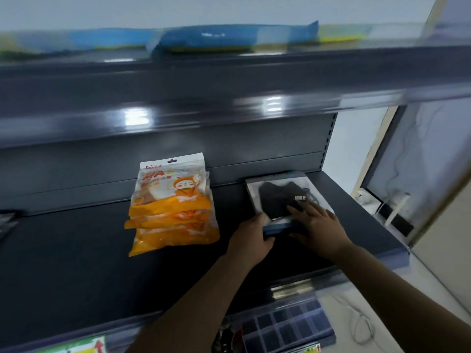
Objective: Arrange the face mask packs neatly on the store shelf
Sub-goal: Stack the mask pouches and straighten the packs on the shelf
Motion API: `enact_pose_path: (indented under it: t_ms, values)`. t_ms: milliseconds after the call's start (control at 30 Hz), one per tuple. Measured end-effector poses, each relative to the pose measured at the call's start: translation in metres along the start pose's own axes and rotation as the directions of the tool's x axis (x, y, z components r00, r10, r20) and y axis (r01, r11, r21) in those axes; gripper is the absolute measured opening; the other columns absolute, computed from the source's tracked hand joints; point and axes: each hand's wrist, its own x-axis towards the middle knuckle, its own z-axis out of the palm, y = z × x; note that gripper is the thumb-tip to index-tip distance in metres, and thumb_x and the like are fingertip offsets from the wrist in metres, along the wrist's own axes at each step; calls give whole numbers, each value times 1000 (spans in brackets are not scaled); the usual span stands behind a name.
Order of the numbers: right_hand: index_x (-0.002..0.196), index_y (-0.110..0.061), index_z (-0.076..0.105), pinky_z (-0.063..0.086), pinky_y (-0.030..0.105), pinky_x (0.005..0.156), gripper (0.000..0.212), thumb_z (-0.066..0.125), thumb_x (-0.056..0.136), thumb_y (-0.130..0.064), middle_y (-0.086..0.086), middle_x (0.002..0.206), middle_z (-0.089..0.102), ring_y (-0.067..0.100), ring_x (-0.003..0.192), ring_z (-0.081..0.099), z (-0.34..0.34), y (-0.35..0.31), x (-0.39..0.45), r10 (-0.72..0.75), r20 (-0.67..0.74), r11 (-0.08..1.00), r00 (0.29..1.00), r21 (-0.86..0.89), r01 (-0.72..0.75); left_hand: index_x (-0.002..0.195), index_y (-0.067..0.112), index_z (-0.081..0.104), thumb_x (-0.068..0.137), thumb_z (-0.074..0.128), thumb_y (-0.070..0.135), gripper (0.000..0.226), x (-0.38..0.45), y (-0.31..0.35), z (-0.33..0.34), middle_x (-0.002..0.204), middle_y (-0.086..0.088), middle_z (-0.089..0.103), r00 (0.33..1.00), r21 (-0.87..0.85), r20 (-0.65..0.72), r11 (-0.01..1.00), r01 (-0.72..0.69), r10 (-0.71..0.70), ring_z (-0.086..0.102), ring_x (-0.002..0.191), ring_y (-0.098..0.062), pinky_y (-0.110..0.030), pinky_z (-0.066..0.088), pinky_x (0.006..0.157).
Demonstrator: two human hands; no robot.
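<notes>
A stack of black face mask packs (276, 193) in clear wrappers lies on the right part of the dark shelf (76, 250). My left hand (251, 239) grips the stack's near left corner, thumb on top. On the top pack rests my right hand (318, 222), fingers spread flat, near its front right side. To the left lies a stack of orange face mask packs (170, 207) with a cartoon print, apart from both hands.
The upper shelf (178, 103) overhangs the work area, with blue and yellow packs (229, 38) on top of it. A lower shelf holds blue boxes (288, 324). White cables and a device (392, 205) lie on the floor to the right.
</notes>
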Motion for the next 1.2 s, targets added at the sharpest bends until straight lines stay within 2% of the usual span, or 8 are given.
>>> enact_pose_path:
  t_ms: [233,333,467,600,733,833,967,1200]
  values:
    - [147,-37,20,22,35,113,58,45,94,-36,-5,158,17,18,145,14,-7,12,20,-44,15,998,999,-53,44,123,17,45,87,58,24,38,19,5,13,117,-12,59,997,-31,-62,998,46,-48,57,109,-28,-35,48,84]
    - [146,-30,29,28,38,110,61,50,90,-37,-2,154,28,23,142,25,-13,9,23,-73,-12,997,997,-38,73,126,15,46,88,56,22,39,14,6,10,124,-10,56,993,-46,-117,999,15,-20,51,117,-26,-33,43,90]
    - [118,-13,63,52,42,81,57,46,73,-43,10,109,67,35,97,65,-22,-27,21,-200,-279,963,939,119,241,139,18,40,91,50,27,51,-12,-2,-24,143,-1,45,942,14,-335,1000,-20,24,36,134,-18,-24,26,108]
    - [107,-13,65,55,29,72,45,48,75,-39,7,92,67,26,83,67,-36,-93,9,-323,-368,885,872,209,416,131,15,52,79,40,36,56,-65,-33,-75,126,-6,61,848,105,-529,993,47,16,53,119,-26,-37,41,101]
    - [103,-19,65,55,25,62,38,47,76,-41,-1,93,67,21,78,68,-35,-162,-4,-481,-330,797,812,222,562,118,12,61,73,37,39,57,-115,-86,-106,109,-10,68,818,212,-572,954,214,-57,61,100,-34,-42,49,86]
    - [108,-21,64,55,31,66,42,49,77,-45,-3,102,67,21,83,69,-31,-216,-8,-549,-258,778,795,190,599,116,11,62,71,37,41,60,-149,-133,-122,107,-10,69,794,264,-590,894,362,-148,63,95,-35,-43,51,79]
    - [140,-23,37,37,32,102,55,50,90,-43,0,143,42,21,130,42,-19,-294,-7,-635,-94,739,766,216,639,118,11,61,71,39,46,63,-197,-194,-148,110,-13,67,714,200,-638,833,516,-289,62,99,-38,-45,50,82]
    - [136,-20,42,41,32,102,55,57,88,-40,2,139,47,21,126,47,0,-420,-3,-601,-2,709,799,459,535,122,7,57,81,57,32,48,-261,-299,-203,123,-16,60,600,19,-673,801,598,-433,51,114,-40,-46,42,94]
